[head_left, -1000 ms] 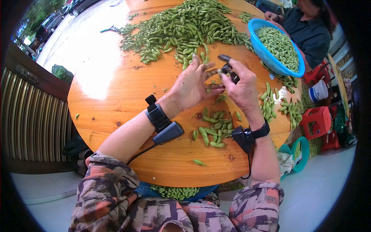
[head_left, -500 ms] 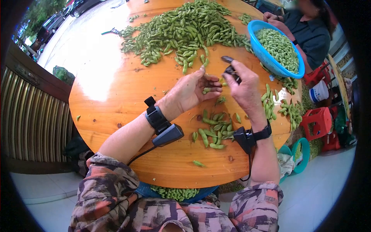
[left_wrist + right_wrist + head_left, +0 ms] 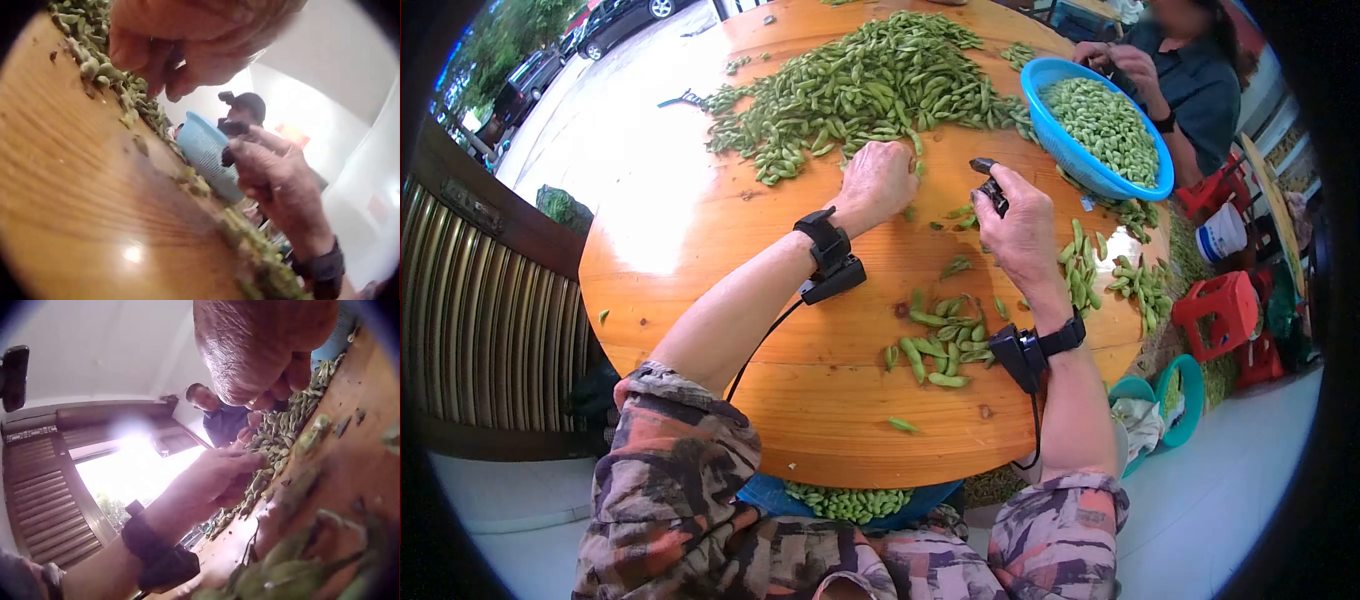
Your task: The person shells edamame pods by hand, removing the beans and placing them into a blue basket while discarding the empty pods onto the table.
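My left hand (image 3: 882, 178) reaches down at the near edge of a large pile of green soybean pods (image 3: 855, 100). Its fingers are curled under; the left wrist view shows the fingertips bunched, and I cannot tell whether a pod is between them. To its right my right hand (image 3: 1022, 228) hovers over the table, fingers loosely bent and index finger pointing forward. Black or dark-covered fingertips (image 3: 983, 164) show on it. A few pods or husks (image 3: 965, 215) lie between the hands. Nearer me sits a small cluster of pods (image 3: 945, 340).
A blue basket (image 3: 1032, 108) of green beans stands at the right, beside another seated person (image 3: 1190, 80). More pods (image 3: 1080, 270) lie along the table's (image 3: 730, 400) right side. Below its front edge is a blue basin (image 3: 770, 497) with beans. Red stools (image 3: 1218, 312) stand right.
My left hand has turned palm down and moved away from the right hand to the pile's edge. Its fingers, which had beans at them, now face down. The right hand stays nearly in place.
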A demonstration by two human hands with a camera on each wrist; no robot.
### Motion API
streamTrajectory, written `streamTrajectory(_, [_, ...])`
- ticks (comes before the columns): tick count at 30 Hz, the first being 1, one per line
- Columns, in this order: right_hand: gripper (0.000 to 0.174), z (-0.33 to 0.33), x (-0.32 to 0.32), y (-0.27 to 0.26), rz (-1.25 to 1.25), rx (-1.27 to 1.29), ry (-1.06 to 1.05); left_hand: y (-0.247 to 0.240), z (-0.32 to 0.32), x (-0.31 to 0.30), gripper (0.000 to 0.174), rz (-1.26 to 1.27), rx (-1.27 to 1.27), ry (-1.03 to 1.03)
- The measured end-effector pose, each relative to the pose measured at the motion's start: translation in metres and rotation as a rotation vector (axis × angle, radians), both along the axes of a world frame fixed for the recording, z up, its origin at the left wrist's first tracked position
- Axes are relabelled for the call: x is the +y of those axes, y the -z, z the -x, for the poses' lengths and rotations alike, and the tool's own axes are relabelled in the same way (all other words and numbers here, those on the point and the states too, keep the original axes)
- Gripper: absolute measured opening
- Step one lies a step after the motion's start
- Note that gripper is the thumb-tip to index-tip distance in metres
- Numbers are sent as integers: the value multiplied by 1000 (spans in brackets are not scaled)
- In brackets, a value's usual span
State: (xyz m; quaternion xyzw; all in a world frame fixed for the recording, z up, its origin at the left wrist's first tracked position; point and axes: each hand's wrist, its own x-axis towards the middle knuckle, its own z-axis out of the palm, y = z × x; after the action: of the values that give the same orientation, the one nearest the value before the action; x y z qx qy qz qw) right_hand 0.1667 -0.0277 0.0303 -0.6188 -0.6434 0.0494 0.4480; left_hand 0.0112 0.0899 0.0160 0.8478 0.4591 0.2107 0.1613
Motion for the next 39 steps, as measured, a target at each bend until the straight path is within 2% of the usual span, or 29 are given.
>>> streamTrajectory(2, [28, -2, 2, 6, -49, -26, -1, 3, 2, 1, 18, -16, 22, 2])
streamTrajectory(4, [26, -3, 3, 5, -99, -52, -4, -4, 10, -9, 17, 52, -202, 113])
streamTrajectory(5, [24, -3, 1, 3, 57, 96, -43, -6, 13, -14, 17, 50, -201, 115])
streamTrajectory(6, [22, -4, -1, 2, 214, 245, -80, -13, 17, -22, 16, 333, -381, 122])
streamTrajectory(7, [22, -3, -2, 2, 214, 247, -79, -16, 21, -30, 15, 618, -558, 126])
streamTrajectory(8, [23, 0, -2, 2, 326, 551, -189, -16, 25, -37, 15, 619, -557, 125])
streamTrajectory(9, [23, 3, -2, 1, 435, 856, -300, -16, 30, -44, 13, 804, -668, 158])
streamTrajectory(10, [23, 7, -4, -1, 436, 857, -303, -14, 33, -49, 12, 990, -778, 191])
streamTrajectory(14, [27, 14, -10, -8, 484, 919, -397, -10, 38, -62, 11, 1099, -904, 166])
streamTrajectory(18, [28, 11, -10, -7, 539, 918, -501, -4, 37, -68, 19, 1086, -950, 98])
streamTrajectory(20, [28, 11, -9, -6, 544, 926, -518, -5, 38, -68, 13, 968, -875, 102])
streamTrajectory(26, [25, 13, -9, -5, 547, 910, -517, -2, 32, -77, 14, 693, -749, 25])
streamTrajectory(31, [23, 16, -11, -8, 544, 935, -528, 11, 33, -72, 13, 659, -788, 53])
streamTrajectory(33, [23, 16, -11, -7, 537, 841, -503, 12, 32, -73, 14, 648, -775, 59])
streamTrajectory(35, [23, 16, -10, -6, 539, 835, -497, 12, 31, -75, 14, 719, -786, -5])
streamTrajectory(39, [22, 16, -11, -10, 560, 881, -507, 8, 32, -76, 15, 710, -784, -19])
